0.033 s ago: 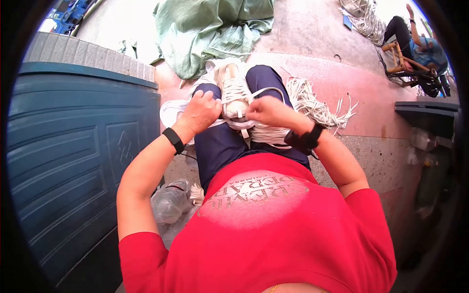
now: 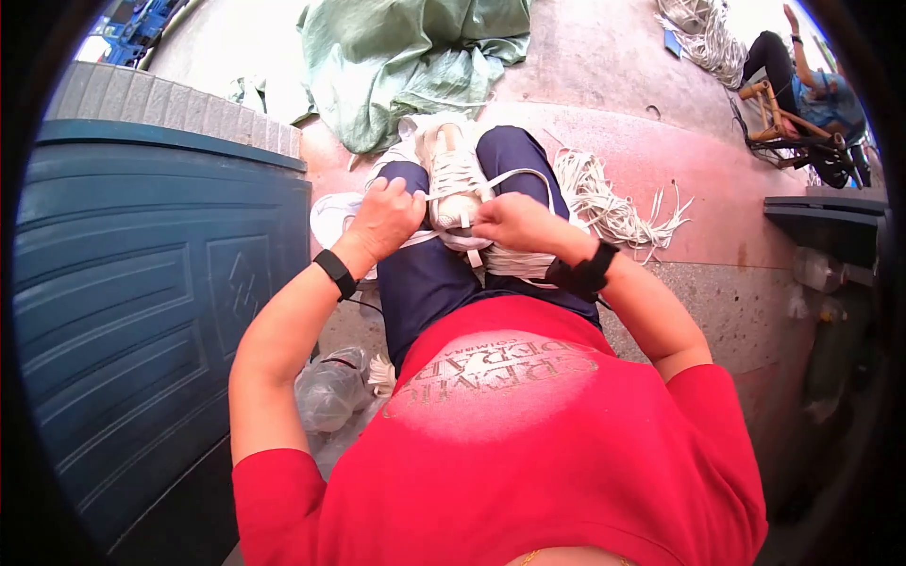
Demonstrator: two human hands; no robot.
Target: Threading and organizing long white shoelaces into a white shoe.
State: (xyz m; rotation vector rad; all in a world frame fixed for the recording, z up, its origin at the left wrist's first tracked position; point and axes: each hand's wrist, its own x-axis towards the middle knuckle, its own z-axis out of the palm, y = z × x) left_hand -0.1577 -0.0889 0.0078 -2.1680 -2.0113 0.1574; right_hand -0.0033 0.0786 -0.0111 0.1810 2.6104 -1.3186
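Note:
A cream-white sneaker (image 2: 457, 205) rests between my knees, its laces crossing the front in rows. My left hand (image 2: 389, 217) is closed at the shoe's left side, pinching a flat white shoelace (image 2: 519, 173) that runs across the shoe and loops out over my right thigh. On the other side, my right hand (image 2: 519, 224) has its fingers pressed together beside the shoe's near end. A short white lace piece shows by those fingertips, but what they grip is mostly hidden. More white shoes or cloth lie beneath and around the sneaker.
Bundles of white laces (image 2: 604, 193) lie right of my legs. A green sheet (image 2: 406, 66) covers the floor ahead. A blue panelled door (image 2: 160, 283) stands at my left, with clear plastic bags (image 2: 330, 391) beside me. Another person sits far right near a bamboo chair (image 2: 783, 118).
Both hands have shifted only slightly. The lace from my left hand now shows more plainly across the shoe.

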